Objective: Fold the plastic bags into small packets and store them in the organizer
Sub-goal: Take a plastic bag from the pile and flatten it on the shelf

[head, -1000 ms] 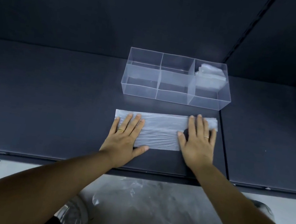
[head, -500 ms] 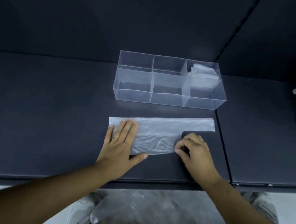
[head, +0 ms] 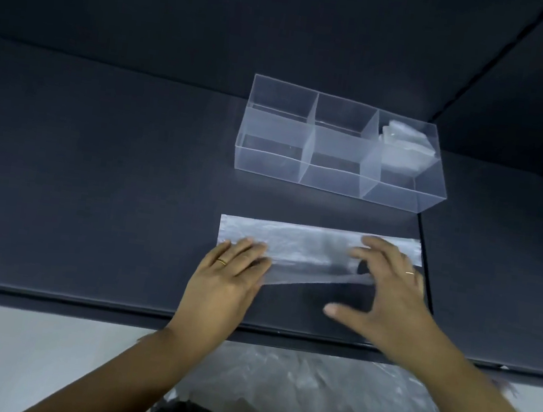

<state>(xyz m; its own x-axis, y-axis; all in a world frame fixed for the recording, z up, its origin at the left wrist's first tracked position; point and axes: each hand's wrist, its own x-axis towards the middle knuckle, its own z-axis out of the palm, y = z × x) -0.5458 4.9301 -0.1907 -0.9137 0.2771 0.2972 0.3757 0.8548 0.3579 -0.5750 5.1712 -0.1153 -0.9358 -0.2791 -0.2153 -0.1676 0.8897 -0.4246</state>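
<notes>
— On the dark desk (head: 93, 182), how does the translucent plastic bag (head: 309, 245) lie?
— As a flat strip, long axis left to right, near the clear three-compartment organizer (head: 335, 183). Its near edge lifts and its right end reaches the desk seam.
— Grips?
— The left grip (head: 222, 279) presses flat on the left end. The right grip (head: 393, 291) is spread wide over the right end, clasping nothing. The desk runs on well to the left.

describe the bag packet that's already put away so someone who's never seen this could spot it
On the dark table, behind the flat plastic strip, stands a clear organizer with three sections side by side. The packet sits in the rightmost one, toward its far wall: a small whitish bundle, the only plastic folded up and inside the box.
</notes>
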